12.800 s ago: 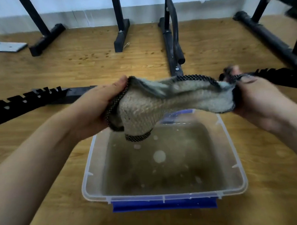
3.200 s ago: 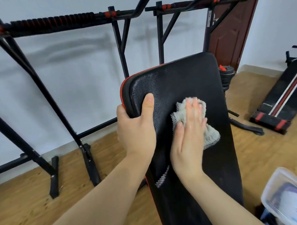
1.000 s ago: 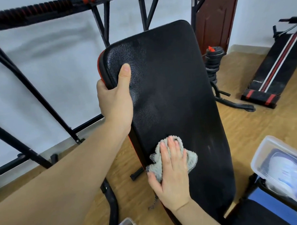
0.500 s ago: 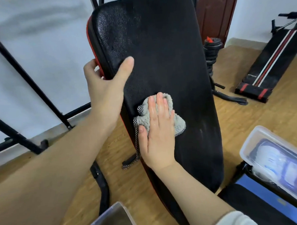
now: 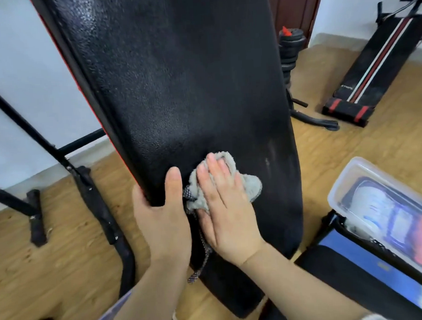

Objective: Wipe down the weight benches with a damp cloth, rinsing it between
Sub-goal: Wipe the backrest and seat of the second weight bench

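A black padded bench back (image 5: 178, 88) with a red edge stands steeply tilted in front of me and fills the upper middle of the view. My left hand (image 5: 163, 217) grips its left edge low down, thumb on the front face. My right hand (image 5: 227, 207) lies flat on a grey cloth (image 5: 251, 184) and presses it against the lower part of the pad. A dark-trimmed corner of the cloth (image 5: 202, 259) hangs down between my wrists. A pale smear shows on the pad to the right of the cloth.
A clear lidded plastic box (image 5: 386, 207) sits at the right on a black and blue surface. Black rack legs (image 5: 98, 208) cross the wooden floor at left. A dumbbell stack (image 5: 288, 52) and a folded sit-up bench (image 5: 380, 63) stand at the back right. A clear tub rim shows at the bottom.
My left hand has slid down the pad's left edge to just beside the cloth. My right hand and the cloth have moved lower on the pad, and the view has tilted down.
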